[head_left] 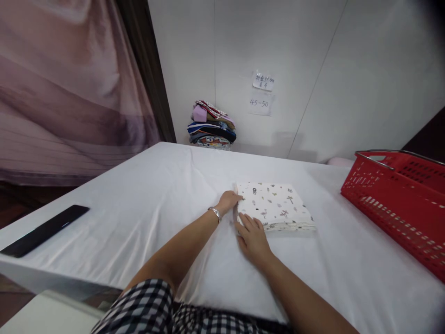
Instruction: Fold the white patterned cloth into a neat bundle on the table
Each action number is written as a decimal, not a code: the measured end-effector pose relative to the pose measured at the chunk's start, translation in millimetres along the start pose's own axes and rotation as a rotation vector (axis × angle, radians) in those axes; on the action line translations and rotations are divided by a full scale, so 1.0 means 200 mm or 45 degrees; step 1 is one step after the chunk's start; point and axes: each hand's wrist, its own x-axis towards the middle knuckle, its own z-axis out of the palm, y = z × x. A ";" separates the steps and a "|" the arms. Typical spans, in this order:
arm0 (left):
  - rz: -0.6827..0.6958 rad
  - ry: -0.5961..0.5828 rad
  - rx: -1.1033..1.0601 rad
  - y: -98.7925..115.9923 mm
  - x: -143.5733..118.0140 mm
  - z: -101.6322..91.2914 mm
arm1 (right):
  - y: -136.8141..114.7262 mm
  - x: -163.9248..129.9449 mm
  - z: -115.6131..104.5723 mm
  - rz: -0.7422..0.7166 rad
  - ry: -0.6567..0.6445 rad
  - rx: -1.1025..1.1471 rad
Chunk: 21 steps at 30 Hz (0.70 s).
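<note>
A folded white cloth (274,202) printed with small palms, birds and leaves lies flat on the white-covered table. Several layers show along its near edge. My left hand (228,202), with a silver bracelet at the wrist, is closed on the cloth's left edge, its fingertips partly hidden there. At the near left corner, my right hand (253,237) has its fingers bent over the top of the cloth and its thumb low beside the edge. Both hands touch the same side of the cloth, a short way apart.
A red plastic basket (392,199) with a metal handle stands at the right. At the far edge is a stack of folded fabrics (212,125) against the wall. A flat black object (45,230) lies at the left, near a pink curtain (69,83).
</note>
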 end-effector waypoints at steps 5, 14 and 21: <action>0.009 0.076 0.063 0.01 0.01 0.01 | 0.00 0.00 0.01 -0.003 0.007 0.005; -0.008 0.023 0.063 0.03 0.04 0.03 | -0.01 0.00 -0.01 0.004 0.007 0.026; -0.019 0.094 0.054 0.02 0.04 0.02 | 0.00 0.00 -0.01 -0.006 0.014 0.016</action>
